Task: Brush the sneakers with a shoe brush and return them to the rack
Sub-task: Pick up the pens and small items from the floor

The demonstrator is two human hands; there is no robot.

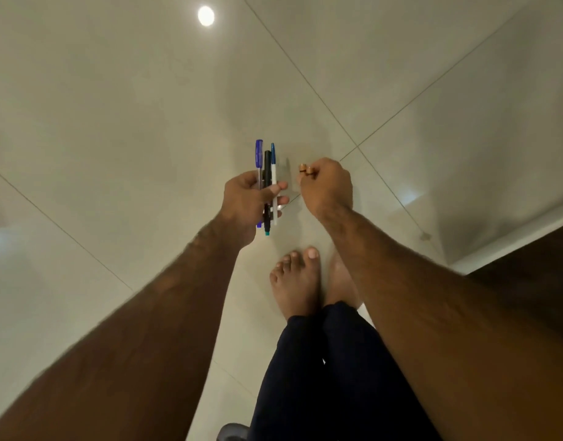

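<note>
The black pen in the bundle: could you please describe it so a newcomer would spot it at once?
Start at the left hand, raised over the pale tiled floor, with three pens upright in its grip. The black pen is the middle one, between the purple-capped pen and the white pen with a blue cap. It alone has a dark barrel, with a teal tip below the hand.

Pens and a small ring-shaped piece above a pale tiled floor [114,122]

A purple-capped clear pen [258,155], a black marker [267,167] and a blue-capped white pen [273,167] stand bunched together; a small amber ring-shaped piece [303,168] sits just beside them.
</note>
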